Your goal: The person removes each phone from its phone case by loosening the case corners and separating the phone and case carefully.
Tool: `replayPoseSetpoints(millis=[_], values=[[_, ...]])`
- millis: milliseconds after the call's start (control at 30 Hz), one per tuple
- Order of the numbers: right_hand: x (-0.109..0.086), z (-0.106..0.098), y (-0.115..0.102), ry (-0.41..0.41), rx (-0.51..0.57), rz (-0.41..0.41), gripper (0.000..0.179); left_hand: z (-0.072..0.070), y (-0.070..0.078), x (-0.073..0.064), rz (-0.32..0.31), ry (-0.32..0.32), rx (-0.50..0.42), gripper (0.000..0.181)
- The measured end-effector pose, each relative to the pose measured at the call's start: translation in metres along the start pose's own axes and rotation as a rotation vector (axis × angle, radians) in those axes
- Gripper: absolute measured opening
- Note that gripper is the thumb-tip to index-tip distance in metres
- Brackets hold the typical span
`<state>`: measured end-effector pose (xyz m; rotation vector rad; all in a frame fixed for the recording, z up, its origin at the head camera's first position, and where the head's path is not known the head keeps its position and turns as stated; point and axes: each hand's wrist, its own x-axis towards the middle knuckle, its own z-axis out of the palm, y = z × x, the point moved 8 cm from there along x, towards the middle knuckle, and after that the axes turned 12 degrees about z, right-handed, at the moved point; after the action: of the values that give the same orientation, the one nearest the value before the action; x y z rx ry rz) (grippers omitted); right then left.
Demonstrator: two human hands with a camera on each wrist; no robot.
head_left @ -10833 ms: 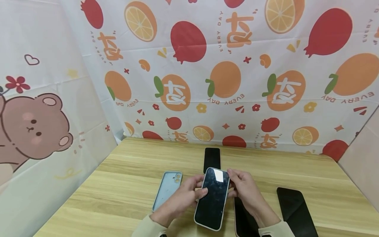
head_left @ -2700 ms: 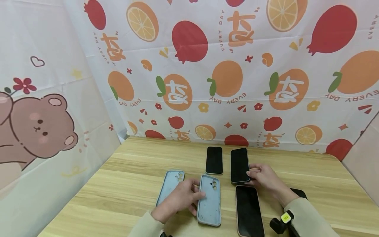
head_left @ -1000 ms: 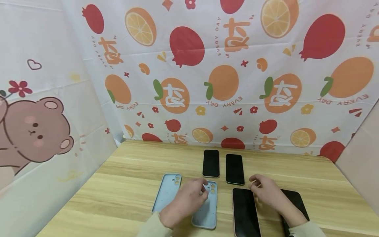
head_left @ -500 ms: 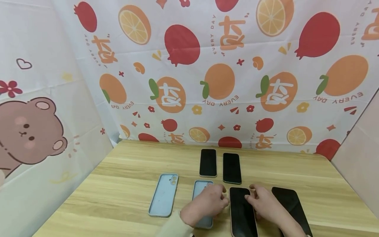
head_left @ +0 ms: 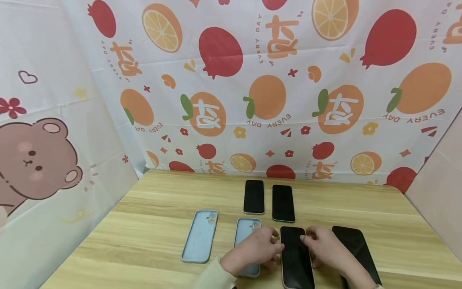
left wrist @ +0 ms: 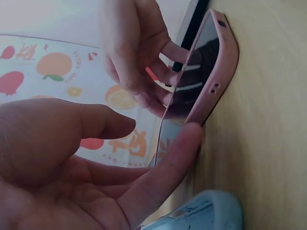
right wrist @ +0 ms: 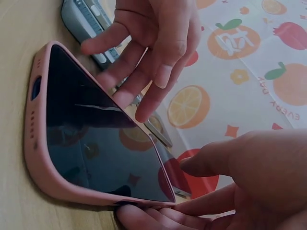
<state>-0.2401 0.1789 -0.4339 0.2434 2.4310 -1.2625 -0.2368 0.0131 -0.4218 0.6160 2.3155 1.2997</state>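
A black-screened phone in a pink case (head_left: 296, 257) lies face up at the front of the table, between both hands. My left hand (head_left: 257, 247) is at its left edge. In the left wrist view a fingertip touches the pink side (left wrist: 224, 67), while the thumb stays apart from it. Along the right edge is my right hand (head_left: 326, 245); the right wrist view has its fingers against the pink case (right wrist: 67, 184) and its thumb raised off the screen. Partly hidden under my left forearm lies a light blue phone case (head_left: 246, 227), inside facing up.
Another light blue case (head_left: 199, 237) lies further left. Two black phones, a left one (head_left: 254, 196) and a right one (head_left: 283, 203), lie side by side towards the back. A larger black phone (head_left: 355, 243) is partly behind my right forearm. A fruit-print cloth (head_left: 231, 96) hangs behind the table.
Earlier both hands held a phone in a light case; the phone came out, was set down at the back, and the case was laid down. Both hands then moved to the pink-cased phone.
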Motion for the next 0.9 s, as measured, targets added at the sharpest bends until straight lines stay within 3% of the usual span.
replayPoseSetpoints(millis=[133,367,667,900], values=[[0.0,0.001,0.0,-0.044,0.023,-0.003,0.023,0.001,-0.002,-0.001,0.0,0.003,-0.079,0.046],[-0.001,0.002,-0.001,-0.121,0.102,-0.034,0.031,0.012,0.009,0.001,0.099,-0.015,-0.384,0.038],[-0.003,0.004,-0.001,-0.164,0.17,-0.039,0.039,0.018,0.004,0.002,0.076,0.061,-0.391,0.033],[-0.005,-0.006,-0.006,-0.098,0.203,-0.063,0.054,0.011,0.007,-0.002,0.111,0.106,-0.484,0.039]])
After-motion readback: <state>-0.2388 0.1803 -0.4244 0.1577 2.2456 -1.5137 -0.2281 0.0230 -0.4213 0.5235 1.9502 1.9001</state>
